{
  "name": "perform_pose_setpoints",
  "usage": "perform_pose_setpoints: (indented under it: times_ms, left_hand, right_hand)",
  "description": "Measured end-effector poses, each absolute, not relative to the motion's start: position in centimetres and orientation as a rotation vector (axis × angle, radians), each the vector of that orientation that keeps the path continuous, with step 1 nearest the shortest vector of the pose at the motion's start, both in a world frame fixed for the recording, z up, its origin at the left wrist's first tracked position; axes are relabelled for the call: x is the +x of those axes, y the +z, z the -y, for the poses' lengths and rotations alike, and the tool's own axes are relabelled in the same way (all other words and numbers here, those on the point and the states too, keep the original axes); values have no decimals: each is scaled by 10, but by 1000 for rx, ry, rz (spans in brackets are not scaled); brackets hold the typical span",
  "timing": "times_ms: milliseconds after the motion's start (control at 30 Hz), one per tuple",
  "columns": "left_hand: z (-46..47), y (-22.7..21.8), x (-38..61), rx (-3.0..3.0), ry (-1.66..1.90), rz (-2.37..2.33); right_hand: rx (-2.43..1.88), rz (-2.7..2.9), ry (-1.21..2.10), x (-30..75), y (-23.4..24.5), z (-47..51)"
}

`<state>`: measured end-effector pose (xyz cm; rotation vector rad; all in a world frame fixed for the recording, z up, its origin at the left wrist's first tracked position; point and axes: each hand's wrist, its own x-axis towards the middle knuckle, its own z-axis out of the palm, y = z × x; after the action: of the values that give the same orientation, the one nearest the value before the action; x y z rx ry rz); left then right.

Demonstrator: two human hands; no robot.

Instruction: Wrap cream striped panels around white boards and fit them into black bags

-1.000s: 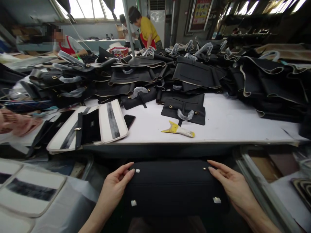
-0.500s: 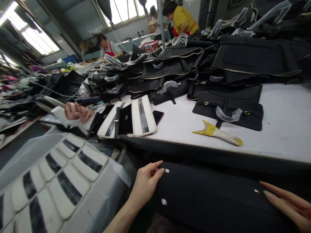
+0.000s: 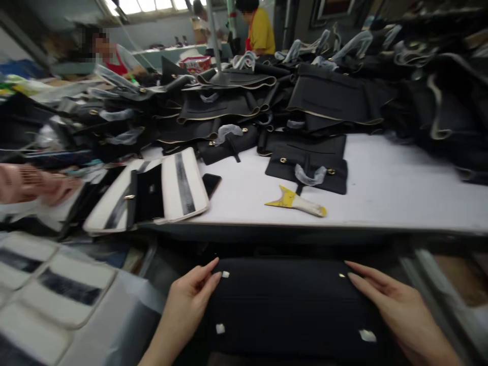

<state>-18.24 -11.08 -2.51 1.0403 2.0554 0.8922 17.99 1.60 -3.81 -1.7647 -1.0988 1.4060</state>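
A black panel [image 3: 282, 305] with a small pale or shiny patch near each corner lies low in front of me, below the table edge. My left hand [image 3: 194, 290] pinches its upper left corner between thumb and fingers. At the upper right corner my right hand [image 3: 389, 300] grips it the same way. Beyond it on the white table lie a yellow and white forked tool [image 3: 299, 202] and a black bag piece [image 3: 307, 170] with a plastic-wrapped handle and gold rings. The panel's lower part runs out of view.
White panels with dark stripes [image 3: 72, 287] lie on a plastic-covered surface at left. More striped pieces [image 3: 185, 185], a phone [image 3: 211, 184] and a pink fan [image 3: 36, 183] sit along the table [image 3: 392, 198]. Black bag parts [image 3: 335, 94] are heaped behind. Several people [image 3: 261, 30] work farther back.
My view has swung to the right, so the table and its things appear farther left. Both hands still hold the black panel, which now shows its right side fully.
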Motion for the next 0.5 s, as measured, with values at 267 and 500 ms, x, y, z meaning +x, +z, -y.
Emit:
perform_pose_setpoints:
  times_ms: [267,500]
  left_hand:
    - [104,-27,-187,890,817,-2102]
    - [105,-27,-187,914,801,-2097]
  right_hand:
    - [-1672,1048,1501,175,-27,-15]
    - [-1676,1134,1487,176,-25,-14]
